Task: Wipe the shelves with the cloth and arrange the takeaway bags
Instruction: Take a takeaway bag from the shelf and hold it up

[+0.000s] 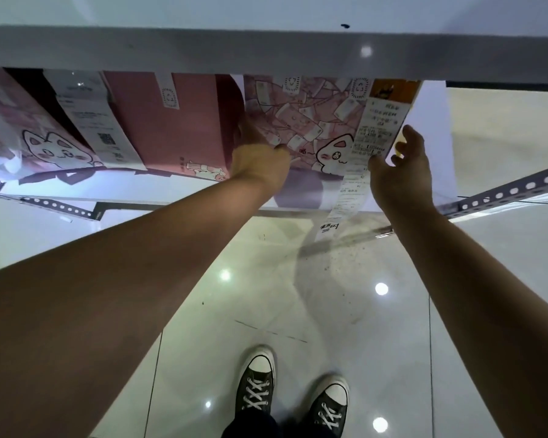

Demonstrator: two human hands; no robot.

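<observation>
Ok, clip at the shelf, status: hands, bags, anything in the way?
Left hand on patterned bag's left edge, grip hidden. Right hand open at its right side. Long receipt dangling by right fingers. No cloth visible.

You have a single wide-angle view from the camera on your head, looking steeply down and forward. Near the bottom edge it takes in your shoes (293,396) on the tiled floor (203,358). Farther off, your forearms run up to the shelf (171,191) and the takeaway bags (178,121), close to the lens. An upper shelf edge (266,52) spans the far top.
</observation>
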